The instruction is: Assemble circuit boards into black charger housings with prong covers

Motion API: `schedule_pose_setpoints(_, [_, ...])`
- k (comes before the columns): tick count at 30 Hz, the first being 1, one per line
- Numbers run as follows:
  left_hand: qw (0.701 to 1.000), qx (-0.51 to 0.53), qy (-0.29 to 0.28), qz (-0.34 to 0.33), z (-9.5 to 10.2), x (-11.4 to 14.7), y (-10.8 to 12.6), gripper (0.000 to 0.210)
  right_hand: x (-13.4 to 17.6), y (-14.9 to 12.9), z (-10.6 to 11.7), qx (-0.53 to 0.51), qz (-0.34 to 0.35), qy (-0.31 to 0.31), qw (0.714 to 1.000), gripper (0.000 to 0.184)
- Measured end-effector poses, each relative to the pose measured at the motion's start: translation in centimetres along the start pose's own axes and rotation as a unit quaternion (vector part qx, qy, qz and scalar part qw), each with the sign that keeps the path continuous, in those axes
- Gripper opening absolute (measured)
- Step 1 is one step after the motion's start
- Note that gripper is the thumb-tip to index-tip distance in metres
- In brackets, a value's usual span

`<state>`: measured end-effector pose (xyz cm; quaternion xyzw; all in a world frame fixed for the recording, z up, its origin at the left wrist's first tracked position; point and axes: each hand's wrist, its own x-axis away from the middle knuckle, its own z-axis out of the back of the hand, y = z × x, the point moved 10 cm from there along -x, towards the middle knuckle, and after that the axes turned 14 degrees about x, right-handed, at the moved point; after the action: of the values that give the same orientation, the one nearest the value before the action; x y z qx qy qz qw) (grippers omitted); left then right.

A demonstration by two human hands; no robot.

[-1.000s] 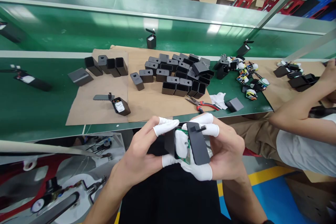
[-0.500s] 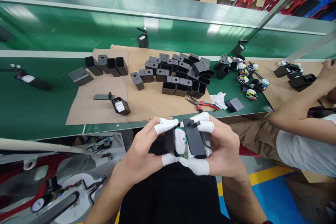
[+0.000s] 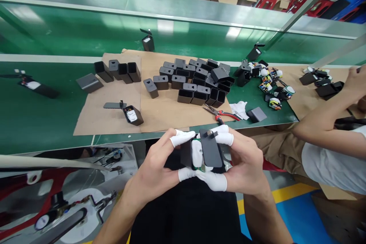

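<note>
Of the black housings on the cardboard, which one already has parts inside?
The lone black housing at the cardboard's near-left, beside a flat lid: white parts show in its open mouth. The clustered housings look hollow.

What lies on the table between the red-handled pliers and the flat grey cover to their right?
In the head view, a crumpled white cloth lies between the pliers and the grey cover, on the green table.

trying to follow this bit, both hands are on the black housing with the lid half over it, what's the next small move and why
Probably press the lid down flush. It sits tilted over the black housing, with white and green innards still showing in the gap, and the left hand and right hand already pinch both.
</note>
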<state>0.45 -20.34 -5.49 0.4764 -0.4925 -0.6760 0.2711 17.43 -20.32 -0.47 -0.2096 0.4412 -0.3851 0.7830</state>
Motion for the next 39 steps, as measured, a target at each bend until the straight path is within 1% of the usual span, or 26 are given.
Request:
schedule_pose_setpoints(4, [1.0,-0.007,0.003,-0.001,0.0,0.1,0.1,0.076,-0.2,-0.3,0.1,0.006,0.011,0.003,1.0,0.08])
schedule_pose_setpoints(8, [1.0,-0.019,0.004,0.005,0.0,0.2,0.0,0.075,-0.3,-0.6,0.0,0.013,0.016,-0.01,1.0,0.081])
schedule_pose_setpoints(13, [1.0,-0.017,0.0,0.012,-0.1,0.3,-0.3,0.072,-0.2,-0.9,0.0,0.02,0.031,-0.016,0.999,0.088])
schedule_pose_setpoints(18, [1.0,-0.014,-0.003,0.015,-0.2,0.3,-0.3,0.073,-0.1,-0.9,-0.1,0.033,0.025,-0.025,0.999,0.08])
schedule_pose_setpoints(22, [1.0,0.01,-0.006,0.015,-0.5,0.4,-0.3,0.073,0.2,-0.5,0.0,0.036,0.01,-0.025,0.999,0.074])
schedule_pose_setpoints(25, [0.999,0.032,-0.009,0.021,-0.7,0.5,-0.6,0.073,0.4,-0.1,-0.1,0.009,-0.004,-0.026,1.0,0.075])
schedule_pose_setpoints(27, [0.999,0.042,-0.006,0.016,-0.7,0.6,-0.6,0.076,0.4,0.1,0.1,-0.014,-0.005,-0.016,1.0,0.076])
schedule_pose_setpoints(31, [1.0,0.029,-0.001,0.004,-0.7,0.6,-0.4,0.081,0.5,0.3,0.2,-0.02,-0.004,0.001,1.0,0.076])
schedule_pose_setpoints(33, [1.0,0.014,-0.003,0.003,-0.7,0.5,-0.3,0.079,0.6,0.4,0.2,-0.022,-0.009,0.0,1.0,0.076])
schedule_pose_setpoints(37, [1.0,0.006,-0.007,0.007,-0.8,0.3,-0.4,0.072,0.8,0.8,1.1,-0.072,-0.037,0.027,0.996,0.074])
schedule_pose_setpoints(39, [1.0,0.011,-0.006,0.0,-0.8,0.2,-0.2,0.071,0.8,0.8,1.3,-0.089,-0.043,0.028,0.995,0.073])
